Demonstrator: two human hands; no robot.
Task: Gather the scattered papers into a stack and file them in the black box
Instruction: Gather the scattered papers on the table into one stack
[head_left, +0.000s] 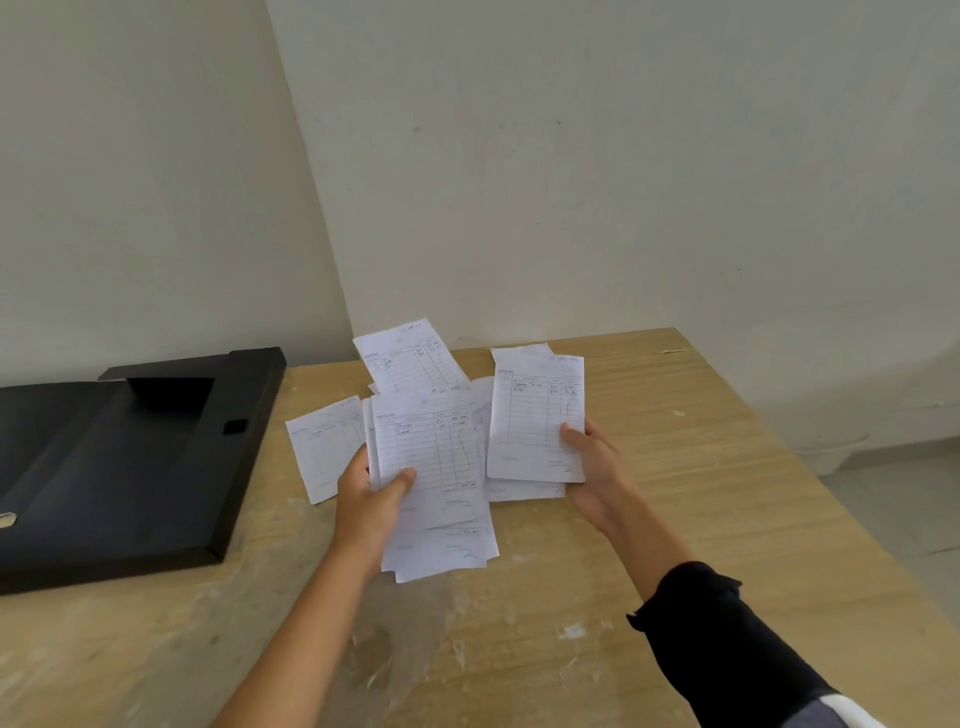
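Papers part-gathered: my left hand (371, 496) grips bundle (431, 467), right hand (592, 467) pinches sheet (535, 415). Loose slips (322, 447) remain on table (675, 493). Box (119, 467) at left, open, filing pending.

Thin white paper forms (431, 452), matt black box (130, 467), scuffed light wood-grain table (675, 493)
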